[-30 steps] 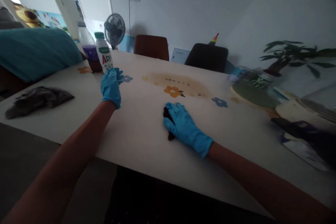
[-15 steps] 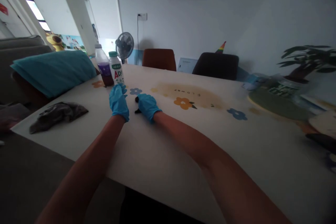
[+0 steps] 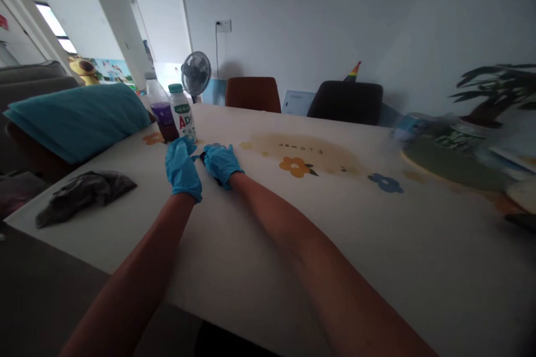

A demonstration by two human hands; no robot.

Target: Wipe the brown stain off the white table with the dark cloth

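Both my hands wear blue gloves and reach over the white table (image 3: pixel 259 240). My left hand (image 3: pixel 182 170) is held upright with its fingers extended, close in front of a white bottle with a green cap (image 3: pixel 183 114). Beside that bottle stands a clear bottle with a purple label and dark liquid (image 3: pixel 163 114). My right hand (image 3: pixel 221 163) is closed over a small black object (image 3: pixel 203 157), low at the tabletop. Only dark edges of it show past the glove, so its kind is hidden. Left of my hands lies a crumpled dark grey cloth (image 3: pixel 84 192).
On the right, a potted plant (image 3: pixel 464 131) and a packet (image 3: pixel 408 125) stand on a green mat (image 3: pixel 452 170). A brown chair (image 3: pixel 253 95) and a black chair (image 3: pixel 347 101) are behind the table. A blue cloth (image 3: pixel 79 120) covers a chair at left. A fan (image 3: pixel 196 73) stands behind.
My right hand has slid left with the black object, closer to my left hand. My left hand has shifted slightly left. The view has moved a little.
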